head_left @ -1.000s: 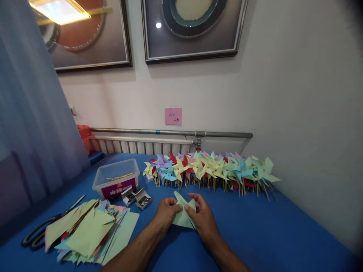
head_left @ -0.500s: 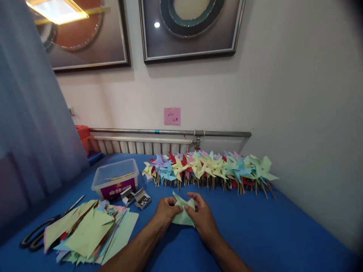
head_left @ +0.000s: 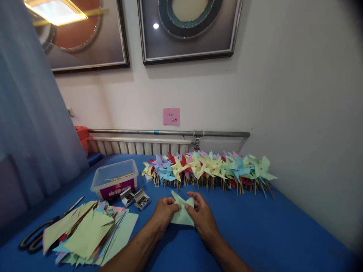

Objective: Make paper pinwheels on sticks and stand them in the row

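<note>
A pale green paper sheet, with pointed corners sticking up, is held just above the blue cloth between my two hands. My left hand pinches its left side, thumb on top near the middle. On the other side my right hand grips the sheet with its thumb pressed on the paper and its fingers curled behind. Beyond my hands stand many finished paper pinwheels on thin wooden sticks, in yellow, blue, red, purple and green. The fingers' undersides are hidden by the paper.
Left lie a stack of coloured cut paper and black-handled scissors. Behind them are a clear plastic tub with wooden sticks and two small boxes of metal pins. A radiator runs along the wall.
Both hands stay on the green paper, with my left thumb drawn slightly left from the middle. The whole view has shifted a little.
</note>
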Motion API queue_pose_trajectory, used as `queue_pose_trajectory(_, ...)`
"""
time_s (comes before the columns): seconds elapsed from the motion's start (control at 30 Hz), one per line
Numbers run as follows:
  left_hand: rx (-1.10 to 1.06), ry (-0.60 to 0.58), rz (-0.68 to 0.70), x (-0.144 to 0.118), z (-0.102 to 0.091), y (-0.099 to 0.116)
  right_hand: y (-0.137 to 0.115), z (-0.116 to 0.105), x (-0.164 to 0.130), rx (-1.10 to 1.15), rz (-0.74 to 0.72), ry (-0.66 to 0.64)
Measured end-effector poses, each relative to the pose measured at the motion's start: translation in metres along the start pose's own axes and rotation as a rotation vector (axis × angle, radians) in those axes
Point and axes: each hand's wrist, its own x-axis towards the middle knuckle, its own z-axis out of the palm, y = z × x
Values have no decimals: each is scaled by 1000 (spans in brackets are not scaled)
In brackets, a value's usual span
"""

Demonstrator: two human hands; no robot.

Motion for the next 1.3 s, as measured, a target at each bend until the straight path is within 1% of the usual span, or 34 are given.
queue_pose_trajectory(0.1, -85, 19, -16, 3, -5, 2, -8, -8, -1, 13, -64, -33)
queue_pose_trajectory(0.17, -120, 27, -21, 5, -9, 4, -16, -14, -5, -16, -101, -101)
queue_pose_trajectory(0.23, -146, 5, -39, 7, -13, 6, -24, -17, -9, -53, -115, -190)
queue_pose_trajectory(0.33, -167, -43, -63, 7, -16, 9, -31, -19, -14, -114, -121, -290)
queue_pose_trajectory(0.47, -157, -48, -80, 5, -15, 11, -37, -18, -16, -228, -149, -340)
queue_pose_trajectory(0.6, -109, -3, -69, 5, -13, 10, -40, -20, -16, -366, -220, -313)
queue_pose_trajectory(0.7, -66, 14, -47, 5, -10, 8, -38, -21, -14, -418, -231, -274)
queue_pose_trajectory(0.9, -62, 11, -35, 0, -2, 4, -23, -15, -10, -393, -136, -150)
queue_pose_trajectory(1.0, -61, 16, -38, -2, 2, 2, -20, -11, -9, -388, -105, -85)
queue_pose_trajectory(1.2, -50, 22, -42, -2, 4, 1, -19, -2, -12, -391, -58, -25)
queue_pose_trajectory(1.3, -47, 28, -38, -1, 4, 1, -17, 1, -11, -431, -43, 10)
